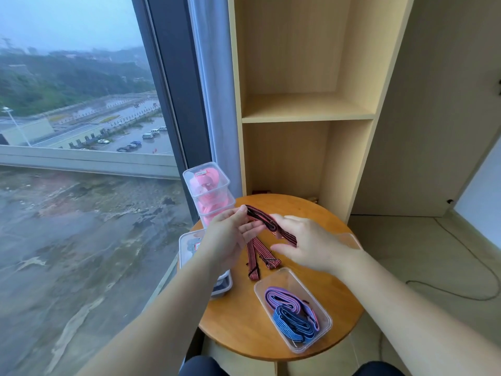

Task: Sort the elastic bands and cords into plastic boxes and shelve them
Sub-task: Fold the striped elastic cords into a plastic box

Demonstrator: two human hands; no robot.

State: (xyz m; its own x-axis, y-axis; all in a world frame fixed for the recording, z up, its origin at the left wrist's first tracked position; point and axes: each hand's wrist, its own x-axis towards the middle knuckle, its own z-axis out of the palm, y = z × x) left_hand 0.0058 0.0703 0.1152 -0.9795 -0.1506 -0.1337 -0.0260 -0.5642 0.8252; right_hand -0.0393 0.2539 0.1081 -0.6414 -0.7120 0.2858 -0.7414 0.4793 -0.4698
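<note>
- Now: red-and-black striped band [261,216] is up off the round wooden table [244,321], held between both hands, with the held stretch doubled over on itself.
- Left hand [230,237]: thumb and fingertips pinch the band's upper-left end. The palm is turned toward the other hand.
- Right hand [314,242]: back to the camera, fingers curled round the band's lower-right part. A short striped length shows below the thumb.
- The band's loose tails drop between the hands and lie flat on the tabletop, pointing toward the near edge.
- Flat clear box [326,322]: sits lidless on the table's near side, just beyond the tails. Inside, a coiled purple band [282,295] touches a coiled blue band [294,322].
- Stacked clear boxes [207,185]: two high at the table's far-left edge, against the glass, with pink bands [210,206] inside.
- Third clear box [187,248]: at the left edge, partly under the left forearm. Its contents are dark and I cannot tell what they are.
- Clear plastic piece [351,240]: behind the right hand and mostly hidden.
- Shelf unit [306,108]: pale wood, standing right behind the table, with two open compartments in view.
- Window [81,118] to the left, pale curtain [207,77] between it and the shelf unit. A dark cable [477,278] lies on the floor to the right.
</note>
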